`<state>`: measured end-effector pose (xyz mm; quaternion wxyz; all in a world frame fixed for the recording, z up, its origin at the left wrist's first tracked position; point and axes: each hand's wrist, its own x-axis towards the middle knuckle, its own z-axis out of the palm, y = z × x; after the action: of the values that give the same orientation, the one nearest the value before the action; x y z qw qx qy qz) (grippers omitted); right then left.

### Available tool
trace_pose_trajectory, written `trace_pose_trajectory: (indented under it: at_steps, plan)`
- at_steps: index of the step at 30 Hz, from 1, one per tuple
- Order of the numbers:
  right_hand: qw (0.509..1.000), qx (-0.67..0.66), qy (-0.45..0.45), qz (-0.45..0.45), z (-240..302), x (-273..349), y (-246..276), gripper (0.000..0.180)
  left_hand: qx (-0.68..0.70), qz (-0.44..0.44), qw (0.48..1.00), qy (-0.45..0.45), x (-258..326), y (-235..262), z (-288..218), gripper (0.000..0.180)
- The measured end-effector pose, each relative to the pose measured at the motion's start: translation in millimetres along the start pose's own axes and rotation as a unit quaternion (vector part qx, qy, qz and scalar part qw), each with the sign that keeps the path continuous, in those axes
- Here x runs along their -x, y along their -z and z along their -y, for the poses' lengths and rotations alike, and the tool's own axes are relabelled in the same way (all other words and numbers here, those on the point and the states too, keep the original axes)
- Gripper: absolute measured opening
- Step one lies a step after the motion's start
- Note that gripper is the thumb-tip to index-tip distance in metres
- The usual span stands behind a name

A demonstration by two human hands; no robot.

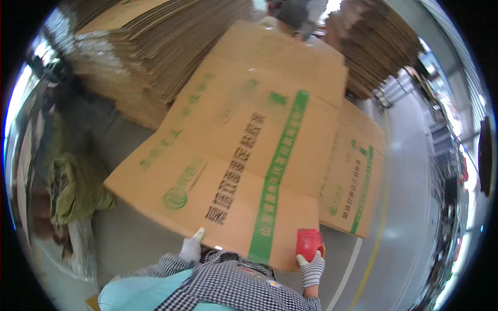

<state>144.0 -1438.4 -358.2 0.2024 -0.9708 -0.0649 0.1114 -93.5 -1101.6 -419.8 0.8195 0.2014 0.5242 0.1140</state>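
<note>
A large flattened cardboard box (207, 150), brown with dark and green print and a green stripe, stretches away from my body. My left hand (191, 249), in a pale glove, grips its near edge, thumb on top. At the near right corner, my right hand (312, 270), in a striped glove, is closed round a red hand-held object (309, 244) whose exact kind I cannot make out. That object lies against the cardboard. Whether the right fingers also hold the cardboard's edge is hidden.
Stacks of flat cardboard (150, 52) stand at the far left, with another stack (371, 44) at the far right. A second printed carton (353, 176) is on the right. A person (293, 14) is beyond the sheet. Green sacking (78, 186) lies left; a yellow floor line (374, 249) runs right.
</note>
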Motion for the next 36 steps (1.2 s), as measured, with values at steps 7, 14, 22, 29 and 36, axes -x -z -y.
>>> trace_pose_trajectory:
  at_steps: [7,14,22,29,36]
  plan:
    - [0.998,0.018,-0.012,-0.063,45,-47,26,0.065,0.095,0.124,0.982,-0.103,-186,-120,-35,0.045]
    - [0.999,-0.004,-0.028,-0.036,103,-58,46,0.057,-0.145,0.005,0.980,-0.133,-364,-180,-70,0.050]
    - [0.993,0.024,-0.104,-0.050,83,-25,49,0.053,0.107,0.096,0.986,-0.084,-368,-170,-81,0.052]
    - [0.981,-0.063,-0.169,-0.068,59,5,100,0.072,0.014,0.024,0.966,-0.257,-201,-284,-119,0.044]
    - [0.977,-0.095,-0.114,-0.151,-70,-17,85,0.076,-0.069,0.014,0.789,-0.611,47,-296,-186,0.025]
